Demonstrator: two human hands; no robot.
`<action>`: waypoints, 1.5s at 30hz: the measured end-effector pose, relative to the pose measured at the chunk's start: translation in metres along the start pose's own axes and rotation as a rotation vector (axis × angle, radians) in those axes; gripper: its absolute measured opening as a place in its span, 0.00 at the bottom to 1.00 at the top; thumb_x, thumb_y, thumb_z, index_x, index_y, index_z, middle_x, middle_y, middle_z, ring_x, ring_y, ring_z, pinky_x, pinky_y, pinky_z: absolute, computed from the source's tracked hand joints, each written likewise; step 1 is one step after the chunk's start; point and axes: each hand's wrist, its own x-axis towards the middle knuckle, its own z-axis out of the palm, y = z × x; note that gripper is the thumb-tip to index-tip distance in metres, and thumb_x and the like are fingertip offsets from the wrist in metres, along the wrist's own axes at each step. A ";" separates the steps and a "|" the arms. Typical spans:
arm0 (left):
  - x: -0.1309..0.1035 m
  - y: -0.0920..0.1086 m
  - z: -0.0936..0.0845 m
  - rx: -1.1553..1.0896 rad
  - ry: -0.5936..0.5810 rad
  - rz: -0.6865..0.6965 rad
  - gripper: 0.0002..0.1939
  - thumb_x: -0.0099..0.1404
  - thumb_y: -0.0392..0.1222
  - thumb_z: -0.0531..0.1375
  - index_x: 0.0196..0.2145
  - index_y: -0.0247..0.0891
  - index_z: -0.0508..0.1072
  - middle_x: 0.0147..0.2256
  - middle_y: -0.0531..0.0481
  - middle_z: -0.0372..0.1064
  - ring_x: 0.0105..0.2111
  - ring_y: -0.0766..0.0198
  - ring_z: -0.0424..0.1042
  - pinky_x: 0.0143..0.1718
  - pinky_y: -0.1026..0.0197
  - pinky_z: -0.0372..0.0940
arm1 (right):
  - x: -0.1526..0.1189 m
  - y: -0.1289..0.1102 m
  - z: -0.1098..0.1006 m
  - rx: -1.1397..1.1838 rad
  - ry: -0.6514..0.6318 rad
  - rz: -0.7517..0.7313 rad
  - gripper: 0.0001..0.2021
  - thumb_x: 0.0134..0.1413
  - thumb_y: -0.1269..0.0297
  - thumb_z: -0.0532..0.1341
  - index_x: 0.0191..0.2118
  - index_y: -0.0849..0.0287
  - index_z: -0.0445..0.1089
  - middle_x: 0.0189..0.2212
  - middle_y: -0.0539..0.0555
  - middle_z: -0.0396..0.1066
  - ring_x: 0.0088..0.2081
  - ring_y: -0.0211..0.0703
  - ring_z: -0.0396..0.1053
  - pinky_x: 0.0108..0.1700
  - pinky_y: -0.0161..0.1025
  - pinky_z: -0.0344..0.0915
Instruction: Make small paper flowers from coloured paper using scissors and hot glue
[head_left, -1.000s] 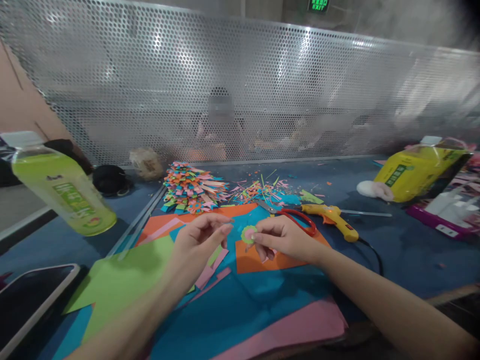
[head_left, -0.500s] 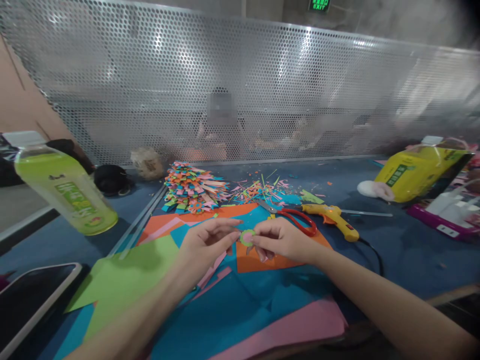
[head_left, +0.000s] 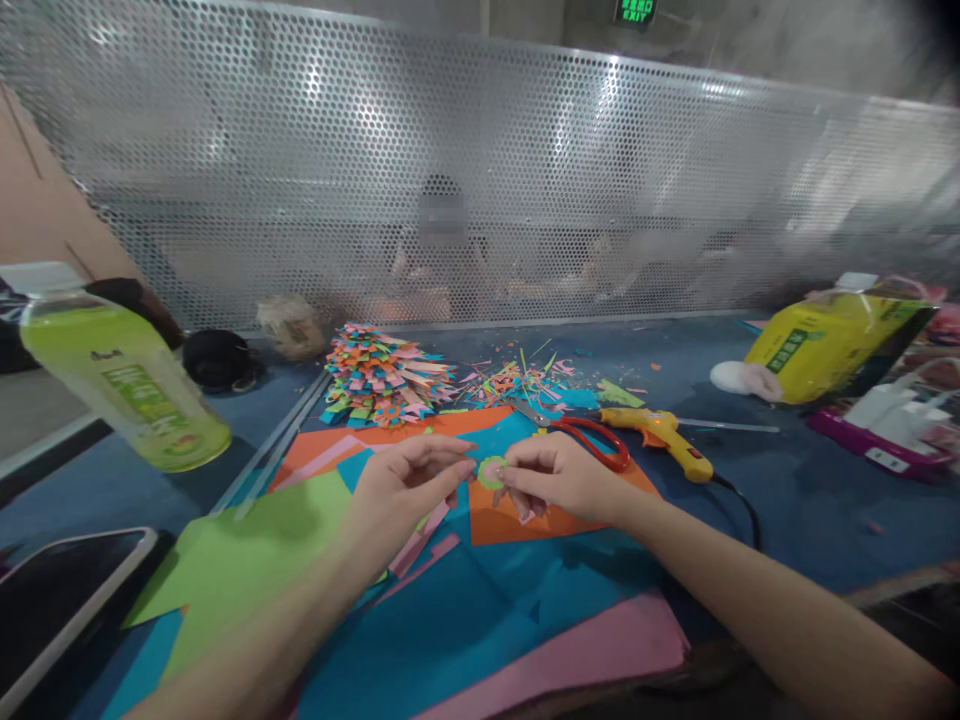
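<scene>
Right hand (head_left: 568, 482) still pinches scalloped green-pink disc (head_left: 490, 472); left hand (head_left: 400, 487), loosely unclenched, now sits closer, just off disc's 9 o'clock edge.

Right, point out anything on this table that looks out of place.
Loose multicoloured paper scraps lie strewn just beyond the red-handled metal scissors, looking untidy next to the densely layered, multicoloured paper cone.

Left grip (head_left: 401, 488), right grip (head_left: 576, 480) bare, slim-fingered; forearms (head_left: 720, 570) bare, slender.
</scene>
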 end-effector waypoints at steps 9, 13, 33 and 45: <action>-0.001 0.001 0.000 0.056 -0.032 -0.017 0.13 0.50 0.42 0.63 0.34 0.35 0.71 0.21 0.55 0.70 0.20 0.71 0.65 0.20 0.70 0.59 | 0.001 0.000 0.001 -0.012 0.010 0.020 0.15 0.50 0.56 0.56 0.22 0.62 0.66 0.14 0.45 0.62 0.16 0.28 0.61 0.18 0.25 0.59; -0.001 -0.001 0.000 0.037 -0.011 -0.020 0.12 0.50 0.43 0.63 0.33 0.36 0.71 0.22 0.54 0.70 0.20 0.71 0.66 0.21 0.69 0.59 | 0.001 -0.003 0.001 -0.006 0.031 0.050 0.14 0.50 0.56 0.56 0.22 0.62 0.66 0.13 0.45 0.61 0.16 0.29 0.63 0.19 0.25 0.61; 0.003 0.008 -0.001 -0.484 0.124 -0.058 0.12 0.45 0.31 0.57 0.31 0.36 0.71 0.25 0.53 0.59 0.27 0.69 0.59 0.25 0.67 0.59 | 0.002 0.001 0.000 -0.011 0.055 0.119 0.17 0.49 0.53 0.56 0.21 0.62 0.65 0.14 0.46 0.62 0.16 0.31 0.64 0.19 0.28 0.64; -0.004 -0.006 0.000 -0.198 -0.031 0.028 0.26 0.44 0.31 0.65 0.40 0.41 0.62 0.26 0.59 0.57 0.25 0.71 0.58 0.26 0.68 0.56 | 0.006 0.000 -0.020 -0.157 0.225 -0.078 0.18 0.52 0.54 0.54 0.19 0.62 0.63 0.14 0.47 0.63 0.15 0.28 0.57 0.18 0.28 0.54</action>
